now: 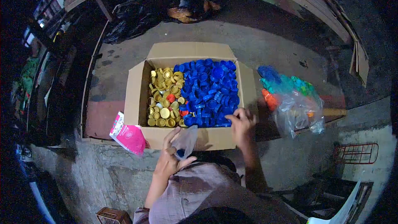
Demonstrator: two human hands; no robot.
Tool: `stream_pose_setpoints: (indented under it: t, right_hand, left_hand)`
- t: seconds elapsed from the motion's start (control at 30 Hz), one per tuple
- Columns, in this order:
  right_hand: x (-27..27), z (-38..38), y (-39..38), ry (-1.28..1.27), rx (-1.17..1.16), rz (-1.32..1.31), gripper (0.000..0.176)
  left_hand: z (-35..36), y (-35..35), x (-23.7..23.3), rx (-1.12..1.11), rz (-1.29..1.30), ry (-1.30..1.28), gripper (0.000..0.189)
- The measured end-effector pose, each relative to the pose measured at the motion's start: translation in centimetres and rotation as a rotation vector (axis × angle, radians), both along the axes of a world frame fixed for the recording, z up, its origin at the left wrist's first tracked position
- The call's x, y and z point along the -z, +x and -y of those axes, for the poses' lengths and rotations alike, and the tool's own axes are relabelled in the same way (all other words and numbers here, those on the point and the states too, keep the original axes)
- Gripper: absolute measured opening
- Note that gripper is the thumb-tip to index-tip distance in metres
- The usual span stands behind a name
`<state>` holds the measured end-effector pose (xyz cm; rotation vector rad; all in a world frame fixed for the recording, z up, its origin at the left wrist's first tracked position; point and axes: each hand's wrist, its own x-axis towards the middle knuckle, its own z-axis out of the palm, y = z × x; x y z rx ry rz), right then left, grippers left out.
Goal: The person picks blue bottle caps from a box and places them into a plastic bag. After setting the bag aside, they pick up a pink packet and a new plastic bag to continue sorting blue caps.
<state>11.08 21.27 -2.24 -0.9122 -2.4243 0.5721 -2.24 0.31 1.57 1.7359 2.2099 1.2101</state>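
An open cardboard box (191,51) holds yellow bottle caps (165,113) on its left side and a larger heap of blue bottle caps (209,91) on its right. My left hand (169,159) grips a small clear plastic bag (186,140) in front of the box, its thumb and fingers around the bag's mouth. Something dark blue shows low in the bag. Over the near right corner of the box, my right hand (242,122) has its fingers curled together beside the blue caps. What lies between those fingertips is too small to make out.
Right of the box lie clear bags (296,108) with blue, green and orange contents. A pink and white packet (127,135) rests at the table's front left edge. Black plastic (134,23) is bunched at the back. A red metal rack (358,153) stands beyond the right side.
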Motion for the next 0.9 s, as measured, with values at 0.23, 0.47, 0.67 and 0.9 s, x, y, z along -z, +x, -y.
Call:
stream_pose_setpoints:
  t: [0.23,0.47,0.67,0.9]
  right_hand:
    - [-0.9,-2.4,1.4,0.105,-0.132,0.135,0.017]
    - [-1.0,-2.7,1.6,-0.052,-0.138,0.027,0.018]
    - [-5.3,1.2,-0.8,-0.274,-0.326,-0.419,0.018]
    - [-6.5,7.8,-2.8,-0.103,-0.611,-0.113,0.015]
  left_hand:
    - [-0.3,0.0,1.3,0.026,0.08,0.072,0.064]
    - [-0.4,0.2,1.0,0.03,0.083,0.002,0.058]
    - [-1.0,0.5,0.4,0.07,0.087,0.043,0.063]
    - [-0.7,0.8,1.5,0.134,0.047,0.092,0.069]
